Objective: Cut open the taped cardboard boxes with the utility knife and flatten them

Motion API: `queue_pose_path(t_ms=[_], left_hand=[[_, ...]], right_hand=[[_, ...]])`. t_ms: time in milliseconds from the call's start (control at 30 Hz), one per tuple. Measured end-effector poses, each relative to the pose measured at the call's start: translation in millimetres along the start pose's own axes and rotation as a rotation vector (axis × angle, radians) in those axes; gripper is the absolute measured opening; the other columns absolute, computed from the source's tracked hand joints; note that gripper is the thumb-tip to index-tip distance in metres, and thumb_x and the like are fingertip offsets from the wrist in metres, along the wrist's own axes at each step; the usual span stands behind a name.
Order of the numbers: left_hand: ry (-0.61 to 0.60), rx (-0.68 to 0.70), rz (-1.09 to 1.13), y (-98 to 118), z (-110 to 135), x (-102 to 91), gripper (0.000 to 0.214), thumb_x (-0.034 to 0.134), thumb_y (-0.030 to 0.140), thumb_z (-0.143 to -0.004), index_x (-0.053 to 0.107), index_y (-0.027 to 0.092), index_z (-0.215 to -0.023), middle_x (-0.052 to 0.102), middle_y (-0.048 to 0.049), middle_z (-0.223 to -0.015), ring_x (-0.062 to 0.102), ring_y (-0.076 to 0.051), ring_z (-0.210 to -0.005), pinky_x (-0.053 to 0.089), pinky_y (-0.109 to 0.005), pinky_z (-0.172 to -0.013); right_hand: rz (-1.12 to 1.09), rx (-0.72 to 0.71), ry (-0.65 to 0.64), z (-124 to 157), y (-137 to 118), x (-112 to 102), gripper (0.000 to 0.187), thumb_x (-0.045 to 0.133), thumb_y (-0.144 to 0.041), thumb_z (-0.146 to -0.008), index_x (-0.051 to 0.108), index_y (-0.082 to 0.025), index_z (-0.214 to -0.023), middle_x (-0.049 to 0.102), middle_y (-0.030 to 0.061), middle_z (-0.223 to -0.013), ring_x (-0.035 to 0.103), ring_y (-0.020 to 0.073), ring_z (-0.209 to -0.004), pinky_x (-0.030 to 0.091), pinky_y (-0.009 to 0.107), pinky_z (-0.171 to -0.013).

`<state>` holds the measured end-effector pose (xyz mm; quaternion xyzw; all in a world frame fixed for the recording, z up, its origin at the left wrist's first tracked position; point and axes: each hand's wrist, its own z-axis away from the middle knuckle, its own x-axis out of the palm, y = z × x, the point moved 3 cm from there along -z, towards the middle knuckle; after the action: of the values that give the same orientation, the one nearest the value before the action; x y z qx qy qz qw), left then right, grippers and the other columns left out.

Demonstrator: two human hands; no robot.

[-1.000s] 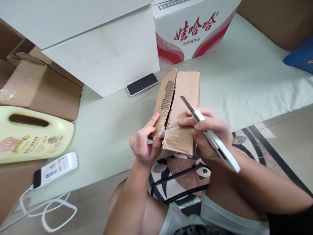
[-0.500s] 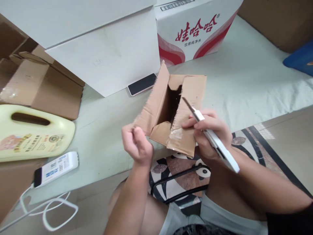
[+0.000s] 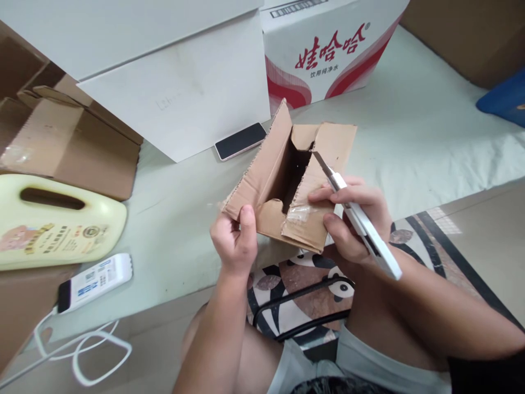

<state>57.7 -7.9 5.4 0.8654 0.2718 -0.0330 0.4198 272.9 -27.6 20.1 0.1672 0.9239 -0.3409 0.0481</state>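
A small brown cardboard box (image 3: 279,219) is tilted in front of me near the table's front edge, its top flaps spread and its inside dark. My left hand (image 3: 235,238) pinches the near corner of the left flap between thumb and fingers. In my right hand (image 3: 359,216) lies a white utility knife (image 3: 363,227), its blade out and pointing up and left over the right flap. Fingers of that same hand also press on the right flap, where a strip of clear tape shows. What the box holds, if anything, is hidden in shadow.
Behind the box lie a phone (image 3: 241,141), a large white box (image 3: 180,93) and a red-and-white water carton (image 3: 324,60). At left are a cardboard box (image 3: 94,148), a pale yellow jug (image 3: 102,219) and a white device (image 3: 100,279) with a cable. Something blue (image 3: 504,98) sits far right.
The cardboard box has shifted slightly right and turned, its left flap now more upright. My left hand has moved up and right with the flap. The knife has moved slightly up.
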Motion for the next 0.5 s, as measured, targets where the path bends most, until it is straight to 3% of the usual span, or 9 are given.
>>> queue_pose_path(t_ms=[167,267,400,500], left_hand=[[0.038,-0.077,0.053,-3,1,0.9,0.024,0.062,0.037,-0.096,0.073,0.017,-0.090,0.075,-0.0033,-0.082,0.071,-0.016,-0.075,0.055,-0.025,-0.069],[0.055,-0.102,0.072,-4,1,2.5,0.026,0.064,0.040,-0.095,0.073,0.016,-0.088,0.073,-0.0022,-0.079,0.069,-0.015,-0.072,0.054,-0.024,-0.067],[0.180,-0.256,0.131,-6,-5,-3.9,0.032,0.066,0.046,-0.092,0.071,0.014,-0.089,0.070,-0.0028,-0.082,0.067,-0.016,-0.077,0.053,-0.027,-0.071],[0.247,-0.426,0.268,-10,-15,-13.8,0.031,0.068,0.044,-0.089,0.065,0.014,-0.080,0.064,-0.0011,-0.076,0.062,-0.015,-0.072,0.050,-0.026,-0.066]], right_hand=[[-0.004,-0.002,-0.022,1,-1,0,0.038,0.064,-0.013,-0.080,0.062,-0.033,-0.111,0.077,0.0027,-0.094,0.069,0.0263,-0.093,0.057,0.046,-0.081],[0.003,-0.018,0.004,1,4,0,0.034,0.064,-0.016,-0.083,0.061,-0.033,-0.112,0.077,0.0034,-0.096,0.070,0.0266,-0.095,0.058,0.047,-0.082],[0.029,-0.073,0.171,-1,15,-6,0.028,0.066,-0.034,-0.087,0.054,-0.035,-0.113,0.074,0.0013,-0.104,0.073,0.0264,-0.097,0.057,0.052,-0.089],[0.065,0.068,0.320,-1,27,-14,0.030,0.063,-0.042,-0.089,0.051,-0.035,-0.115,0.069,0.0019,-0.114,0.071,0.0280,-0.111,0.052,0.054,-0.097]])
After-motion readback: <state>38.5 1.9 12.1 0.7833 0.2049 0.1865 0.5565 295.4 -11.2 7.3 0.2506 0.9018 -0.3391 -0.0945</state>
